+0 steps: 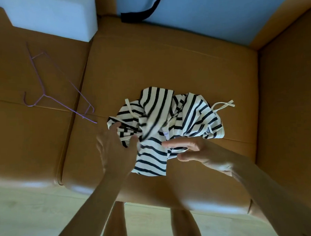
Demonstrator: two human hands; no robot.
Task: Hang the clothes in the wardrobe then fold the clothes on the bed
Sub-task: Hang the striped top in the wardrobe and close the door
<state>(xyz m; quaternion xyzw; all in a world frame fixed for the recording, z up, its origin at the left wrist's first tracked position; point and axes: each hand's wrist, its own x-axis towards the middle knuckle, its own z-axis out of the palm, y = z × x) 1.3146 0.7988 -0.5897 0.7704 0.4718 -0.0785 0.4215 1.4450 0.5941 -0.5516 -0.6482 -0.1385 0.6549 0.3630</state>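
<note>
Striped garment (192, 114), cream with dark bands, lies crumpled in a loose heap on the front half of a tan padded seat (166, 63), just ahead of the person. One flap of it hangs toward the seat's front edge between the two hands. A thin cream tie (223, 104) loops out from the heap's right side and rests flat on the cushion; another short tie shows at the upper left of the heap.

The left hand (115, 148) is at the garment's left edge. Its fingers (116, 126) curl over the edge and the thumb presses into the cloth from the near side, so a bunch of striped fabric is gripped between them. The right hand (193, 150) reaches in from the right over the lower middle of the garment. Its fingers (170, 144) are nearly straight and point left, with the thumb below them; a fold of cloth lies in the gap, but the blur hides whether it is actually pinched.

A purple wire hanger (44, 95) lies flat on the neighbouring cushion to the left, well apart from the garment, one end reaching across the seam between cushions. A white block (57, 18) sits at the far left corner. A pale blue surface (218, 17) with a black strap (143, 14) lies behind the seat. Bare legs (184, 227) stand on a light floor (31, 221) below.
</note>
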